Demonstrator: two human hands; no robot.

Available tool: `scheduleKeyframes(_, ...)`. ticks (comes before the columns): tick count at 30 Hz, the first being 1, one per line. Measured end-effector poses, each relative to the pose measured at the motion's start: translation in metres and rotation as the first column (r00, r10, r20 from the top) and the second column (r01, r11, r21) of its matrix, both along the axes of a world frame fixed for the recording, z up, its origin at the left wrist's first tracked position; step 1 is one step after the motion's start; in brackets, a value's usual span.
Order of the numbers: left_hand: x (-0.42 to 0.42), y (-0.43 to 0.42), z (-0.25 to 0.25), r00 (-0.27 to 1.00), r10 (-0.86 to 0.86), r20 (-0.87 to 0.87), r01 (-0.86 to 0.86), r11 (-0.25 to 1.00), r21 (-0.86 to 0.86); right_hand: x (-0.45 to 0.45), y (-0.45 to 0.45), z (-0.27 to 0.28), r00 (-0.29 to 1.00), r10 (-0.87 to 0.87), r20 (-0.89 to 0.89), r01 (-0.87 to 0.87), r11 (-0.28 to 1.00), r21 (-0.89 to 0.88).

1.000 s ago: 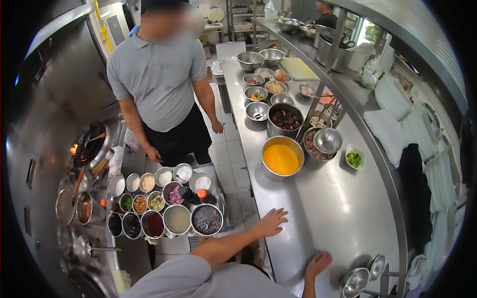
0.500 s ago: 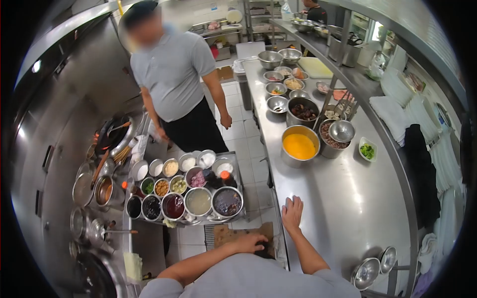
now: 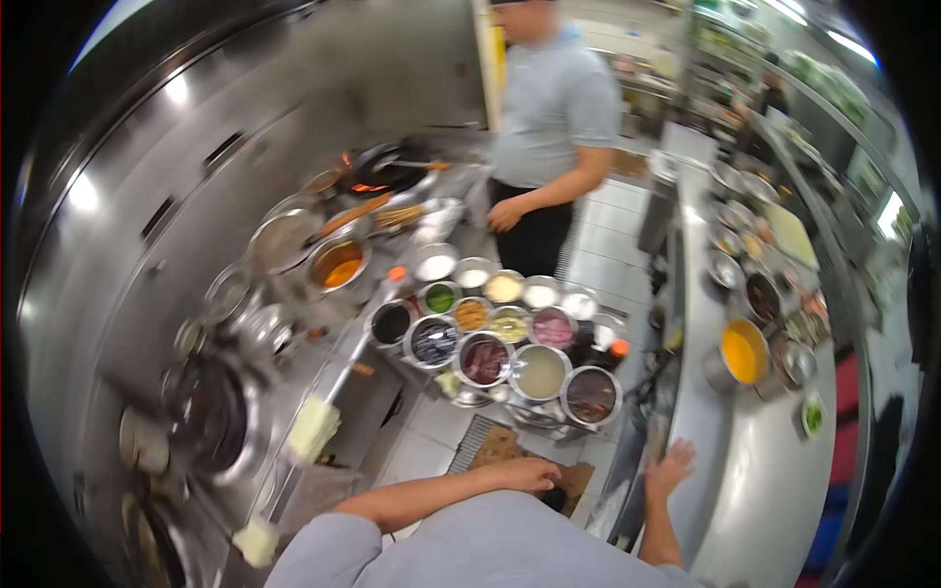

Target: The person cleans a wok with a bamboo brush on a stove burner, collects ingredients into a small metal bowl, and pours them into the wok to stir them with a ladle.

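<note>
Pots (image 3: 538,373) now sit central in the head view, which has swung toward the wok (image 3: 384,174). Left hand (image 3: 532,474) is half curled near the person's body, grip unclear; right hand (image 3: 669,468), fingers spread and empty, is at the steel desk's (image 3: 760,470) edge. Tiled floor (image 3: 603,240) shows between; a co-worker (image 3: 554,108) stands beyond.

right fingers (image 3: 678,455) blurred; co-worker's head (image 3: 526,22) cropped.

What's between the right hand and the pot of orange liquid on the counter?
Only bare steel counter lies between the right hand and the pot of orange liquid, as the head view shows.
</note>
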State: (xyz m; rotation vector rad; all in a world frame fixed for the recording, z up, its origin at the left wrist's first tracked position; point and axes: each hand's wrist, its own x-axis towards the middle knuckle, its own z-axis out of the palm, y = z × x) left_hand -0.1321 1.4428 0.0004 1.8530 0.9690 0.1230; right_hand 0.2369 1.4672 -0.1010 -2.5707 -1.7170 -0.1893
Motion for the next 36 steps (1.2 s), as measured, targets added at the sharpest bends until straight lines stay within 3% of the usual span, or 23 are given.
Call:
scheduleKeyframes(3, -0.029, -0.005, -0.001, 1.0, 0.002, -0.002, -0.002, 0.999, -0.032, -0.009, 0.002, 0.008, 0.999, 0.035, -0.013, -0.035, 0.999, -0.015)
scheduleKeyframes(6, -0.042, -0.018, -0.013, 0.999, -0.046, 0.008, 0.046, 0.998, -0.048, -0.018, 0.005, 0.018, 0.999, -0.043, -0.013, 0.041, 0.988, -0.148)
scheduleKeyframes(8, -0.055, -0.025, -0.029, 0.996, -0.006, 0.091, 0.006, 1.0, -0.002, -0.014, 0.005, 0.008, 0.994, -0.065, 0.086, 0.083, 0.973, -0.214)
scheduleKeyframes(10, -0.051, -0.033, -0.035, 0.984, 0.039, 0.172, -0.051, 0.997, 0.061, 0.02, 0.005, -0.053, 0.999, 0.005, -0.031, -0.003, 0.998, 0.061)
scheduleKeyframes(11, -0.053, -0.035, -0.031, 0.984, 0.067, 0.164, -0.08, 0.994, 0.073, 0.005, 0.005, -0.02, 0.997, -0.067, 0.023, 0.069, 0.992, -0.104)
scheduleKeyframes(12, -0.054, -0.035, -0.02, 0.985, 0.064, 0.161, -0.072, 0.996, 0.048, 0.007, 0.007, -0.022, 0.994, -0.089, -0.058, 0.089, 0.996, 0.001)
scheduleKeyframes(13, -0.053, -0.035, -0.005, 0.986, 0.072, 0.147, -0.077, 0.997, 0.027, 0.013, 0.003, -0.03, 1.0, -0.012, 0.009, 0.011, 0.998, 0.069)
scheduleKeyframes(14, -0.048, -0.033, 0.006, 0.989, -0.011, 0.146, 0.006, 0.999, 0.031, 0.008, -0.002, -0.012, 1.0, -0.024, 0.019, 0.023, 0.999, 0.037)
scheduleKeyframes(16, -0.041, -0.035, 0.026, 0.999, 0.012, -0.045, -0.015, 0.998, -0.056, 0.003, -0.005, 0.012, 0.999, -0.045, 0.014, 0.045, 0.999, 0.007)
scheduleKeyframes(18, -0.032, -0.043, 0.04, 0.997, -0.005, -0.073, 0.003, 1.0, -0.028, -0.001, -0.008, 0.02, 1.0, 0.0, -0.028, 0.0, 1.0, 0.026)
scheduleKeyframes(20, -0.021, -0.053, 0.046, 0.995, -0.004, -0.1, 0.004, 1.0, 0.001, 0.001, -0.008, 0.016, 1.0, -0.003, -0.031, 0.004, 0.999, 0.045)
scheduleKeyframes(22, -0.009, -0.065, 0.046, 0.998, 0.056, 0.029, -0.058, 0.996, 0.068, 0.005, -0.01, 0.013, 0.999, 0.006, -0.044, -0.004, 0.998, 0.065)
scheduleKeyframes(25, -0.004, -0.09, 0.021, 0.999, 0.039, 0.017, -0.041, 0.988, 0.146, 0.012, -0.009, -0.002, 0.999, -0.009, 0.048, 0.006, 0.998, 0.065)
scheduleKeyframes(27, 0.0, -0.107, 0.014, 0.997, 0.009, -0.072, -0.004, 0.997, 0.072, 0.015, -0.019, -0.001, 0.999, 0.018, 0.037, -0.02, 0.998, 0.057)
scheduleKeyframes(29, 0.001, -0.131, 0.003, 0.985, 0.092, -0.148, -0.092, 0.996, 0.005, 0.014, -0.015, -0.002, 0.991, 0.031, -0.134, -0.006, 0.984, 0.18)
scheduleKeyframes(31, -0.007, -0.161, -0.012, 0.993, 0.035, -0.116, -0.031, 0.999, 0.037, 0.026, -0.006, -0.039, 0.974, 0.093, -0.208, -0.034, 0.961, 0.273)
scheduleKeyframes(32, -0.014, -0.173, -0.013, 0.978, 0.163, -0.127, -0.159, 0.987, 0.037, 0.024, -0.008, -0.026, 0.957, 0.074, -0.281, -0.014, 0.978, 0.207)
scheduleKeyframes(33, -0.02, -0.183, -0.009, 0.98, 0.12, -0.157, -0.118, 0.993, 0.025, 0.028, -0.007, -0.042, 0.975, 0.098, -0.202, -0.046, 0.968, 0.247)
scheduleKeyframes(34, -0.025, -0.195, -0.007, 0.981, 0.068, -0.18, -0.067, 0.998, 0.012, 0.031, -0.007, -0.041, 0.987, 0.067, -0.148, -0.047, 0.989, 0.138)
scheduleKeyframes(36, -0.039, -0.226, -0.011, 0.966, 0.216, -0.144, -0.211, 0.976, 0.047, 0.055, -0.004, -0.084, 0.978, 0.19, -0.084, -0.163, 0.952, 0.259)
